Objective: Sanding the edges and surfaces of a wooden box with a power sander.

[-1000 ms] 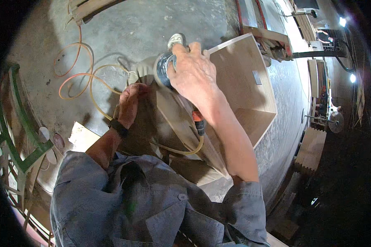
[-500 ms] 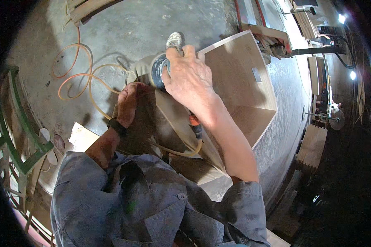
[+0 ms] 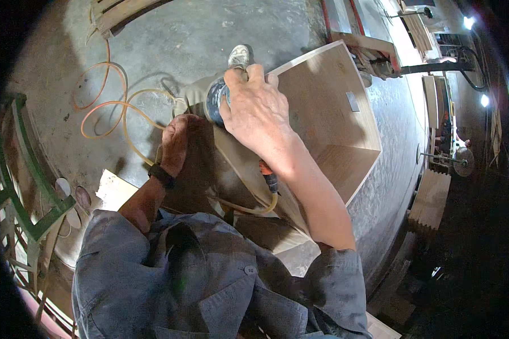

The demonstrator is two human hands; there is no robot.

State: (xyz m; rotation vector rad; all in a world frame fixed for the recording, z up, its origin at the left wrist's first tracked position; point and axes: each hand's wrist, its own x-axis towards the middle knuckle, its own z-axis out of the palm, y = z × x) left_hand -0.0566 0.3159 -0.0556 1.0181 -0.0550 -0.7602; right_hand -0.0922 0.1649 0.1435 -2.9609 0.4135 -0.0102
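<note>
My right hand (image 3: 257,107) is wrapped over the top of a round air sander (image 3: 214,101), whose disc sits at the far end of a wooden box's edge. Below my right wrist, an orange and black hose fitting (image 3: 269,176) joins a yellow air hose (image 3: 249,211). My left hand (image 3: 175,141), with a black band on its wrist, grips the far left corner of the open wooden box (image 3: 316,85); its fingertips are partly in shadow. The box's thin panel edge (image 3: 232,161) runs between my forearms toward my body. A small grey label (image 3: 352,101) sticks to the inner wall.
Loops of orange-yellow hose (image 3: 124,104) lie on the concrete floor to the left. A green metal frame (image 3: 37,186) stands at the left, with round sanding discs (image 3: 82,196) beside it. A red-framed cart (image 3: 373,51) is at the far right, and stacked boards (image 3: 430,198) lie along the right.
My right hand and the sander have shifted slightly left along the box's edge. My left hand stays at the corner.
</note>
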